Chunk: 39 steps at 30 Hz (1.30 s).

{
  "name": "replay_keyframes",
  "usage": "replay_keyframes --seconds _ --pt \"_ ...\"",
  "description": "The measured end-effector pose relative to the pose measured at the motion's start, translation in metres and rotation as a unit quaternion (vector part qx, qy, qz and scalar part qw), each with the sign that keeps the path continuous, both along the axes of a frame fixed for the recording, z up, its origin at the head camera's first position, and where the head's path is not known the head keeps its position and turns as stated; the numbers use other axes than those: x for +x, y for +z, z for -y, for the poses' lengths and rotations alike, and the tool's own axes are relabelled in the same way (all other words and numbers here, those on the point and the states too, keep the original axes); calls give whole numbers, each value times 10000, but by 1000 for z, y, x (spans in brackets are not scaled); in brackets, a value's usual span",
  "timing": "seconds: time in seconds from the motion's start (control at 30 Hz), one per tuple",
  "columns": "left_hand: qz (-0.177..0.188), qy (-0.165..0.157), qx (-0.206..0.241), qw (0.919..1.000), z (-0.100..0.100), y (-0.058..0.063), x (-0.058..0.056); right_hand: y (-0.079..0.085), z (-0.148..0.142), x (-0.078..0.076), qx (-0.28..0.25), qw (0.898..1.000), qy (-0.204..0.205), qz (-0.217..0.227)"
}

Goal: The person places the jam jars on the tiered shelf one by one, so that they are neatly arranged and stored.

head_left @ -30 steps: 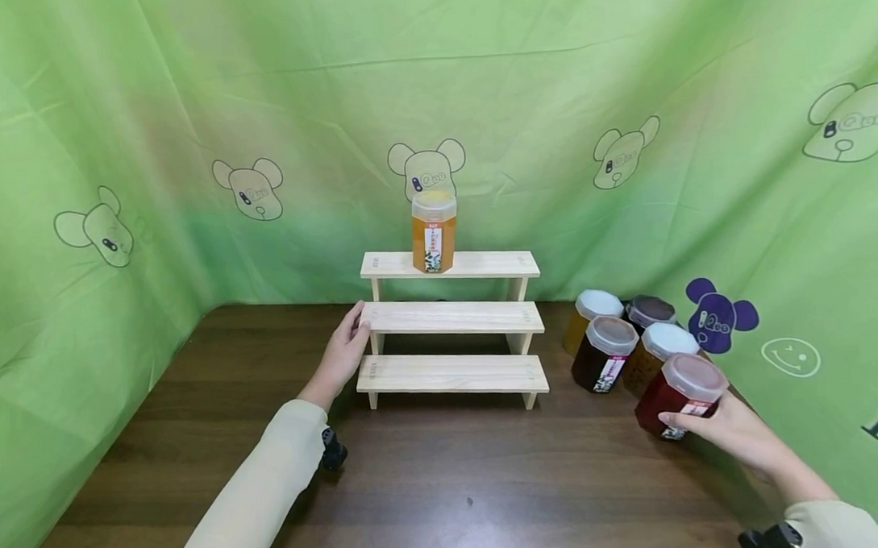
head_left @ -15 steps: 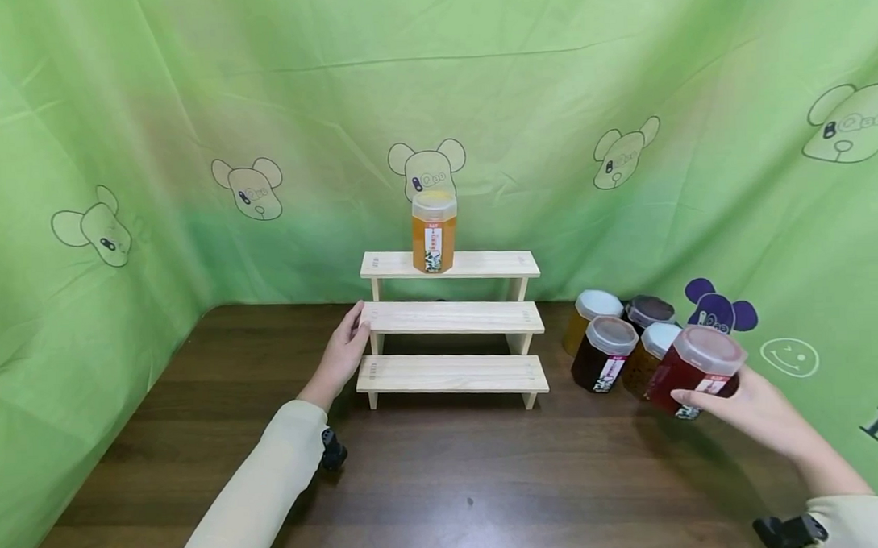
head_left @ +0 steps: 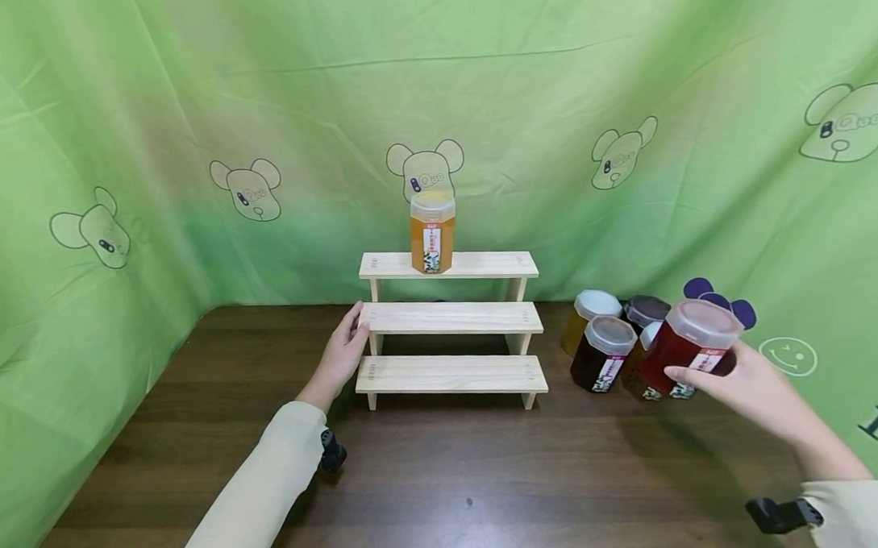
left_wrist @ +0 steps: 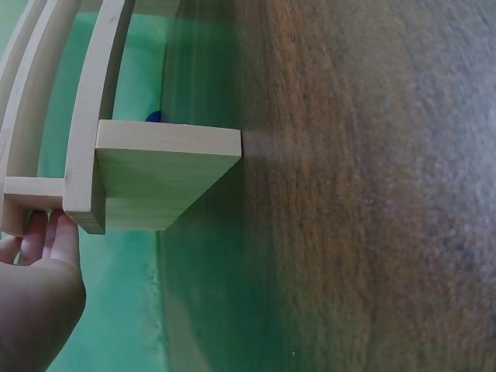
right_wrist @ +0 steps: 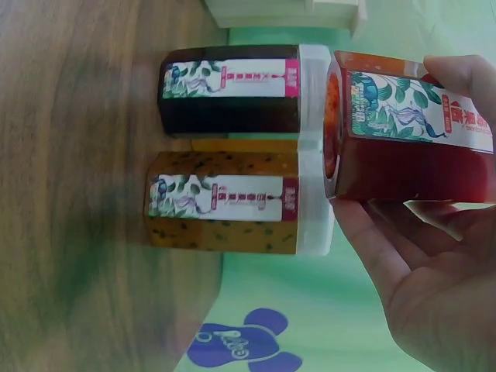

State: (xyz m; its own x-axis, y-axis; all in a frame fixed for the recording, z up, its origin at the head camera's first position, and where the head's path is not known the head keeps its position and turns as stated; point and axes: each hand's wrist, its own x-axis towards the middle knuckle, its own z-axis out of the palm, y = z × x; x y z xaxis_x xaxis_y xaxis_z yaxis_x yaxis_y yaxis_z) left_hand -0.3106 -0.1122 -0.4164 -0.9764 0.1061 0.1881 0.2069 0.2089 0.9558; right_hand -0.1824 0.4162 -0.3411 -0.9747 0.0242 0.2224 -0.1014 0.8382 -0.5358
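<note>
The right hand (head_left: 748, 392) is curled round a red jar (head_left: 677, 350) up off the worktop (head_left: 417, 484), and the left hand (head_left: 340, 352) just kinda grips the wooden shelf (head_left: 451, 317) by its end.

At the left hand (head_left: 338, 354), the rack (head_left: 451, 317) looks like smooth, matt, bare wood. In the right hand (head_left: 751, 394), the red jar (head_left: 670, 355) is glossy and see-through, its label (right_wrist: 399, 108) paper-like. Beneath both hands, the table (head_left: 467, 458) shows shining wood grain; beyond them hangs creased cloth (head_left: 317, 101).

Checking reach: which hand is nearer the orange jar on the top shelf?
Left. The left hand grips the middle shelf, below-left of the orange jar; the right hand holds a red jar, far to the right.
</note>
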Motion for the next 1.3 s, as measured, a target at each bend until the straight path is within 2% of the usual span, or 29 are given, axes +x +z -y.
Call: replay_keyframes --seconds 0.37,0.63,0.67,0.8,0.87,0.9,1.03,1.3 --pt "-1 51 -32 10000 0 -1 -1 9 31 -12 -168 9998 -16 -123" --pt "-16 77 -29 10000 0 -2 -1 14 56 -29 -538 9978 200 -346" --pt "18 68 -35 10000 0 3 2 15 59 -32 -579 9975 211 -359" --pt "27 59 -27 10000 0 2 3 18 72 -42 -786 9961 221 -325" --pt "51 51 -18 10000 0 3 3 20 81 -47 -957 9946 230 -323" --pt "20 53 -32 10000 1 -3 -1 20 85 -50 -1062 9935 237 -320" --pt "21 51 -20 10000 0 -2 0 22 103 -61 -1515 9869 286 -480" --pt "41 71 43 10000 0 -3 -2 27 135 -86 -1919 9785 308 -687"
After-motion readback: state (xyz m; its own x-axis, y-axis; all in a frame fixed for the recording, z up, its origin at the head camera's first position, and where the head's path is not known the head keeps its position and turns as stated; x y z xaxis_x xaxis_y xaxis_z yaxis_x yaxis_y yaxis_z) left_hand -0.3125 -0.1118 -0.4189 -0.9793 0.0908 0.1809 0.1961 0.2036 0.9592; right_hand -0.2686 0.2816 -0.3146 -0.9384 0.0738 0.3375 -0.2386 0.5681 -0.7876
